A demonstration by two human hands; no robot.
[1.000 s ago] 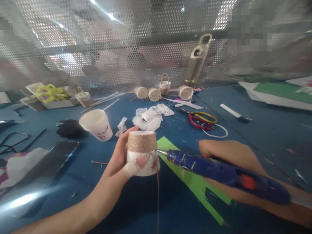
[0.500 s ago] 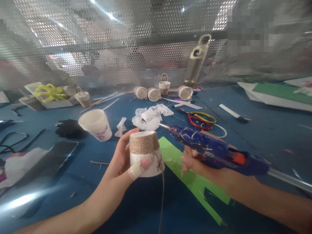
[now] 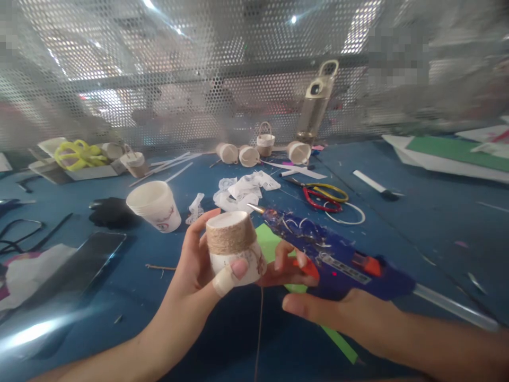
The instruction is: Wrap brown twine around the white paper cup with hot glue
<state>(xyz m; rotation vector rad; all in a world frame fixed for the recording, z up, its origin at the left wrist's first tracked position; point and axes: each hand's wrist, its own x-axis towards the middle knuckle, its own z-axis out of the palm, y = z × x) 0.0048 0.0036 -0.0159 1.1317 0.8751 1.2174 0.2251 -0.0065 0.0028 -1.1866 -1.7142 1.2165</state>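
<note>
My left hand [image 3: 199, 270] is closed round an upturned white cup [image 3: 234, 247], its upper half wound with brown twine; my thumb wears a plaster. A loose twine end [image 3: 259, 323] hangs down from the cup. My right hand [image 3: 318, 302] holds a blue glue gun [image 3: 334, 254], its metal tip pointing up and left just behind the cup, and its fingertips touch the cup's right side. A green paper strip [image 3: 274, 241] lies on the blue table under both hands.
A white cup [image 3: 154, 205], black phone [image 3: 81, 265], white lace scraps [image 3: 242, 191], red and yellow scissors [image 3: 324, 193], several small basket cups [image 3: 264, 148] and a bottle [image 3: 316, 103] lie around. A perforated metal screen [image 3: 199, 79] closes the back. Green and white sheets [image 3: 449, 151] lie at right.
My right hand lifted the glue gun off the table and brought it in close, the tip moving from the cup's side to behind it. Its fingers now touch the cup.
</note>
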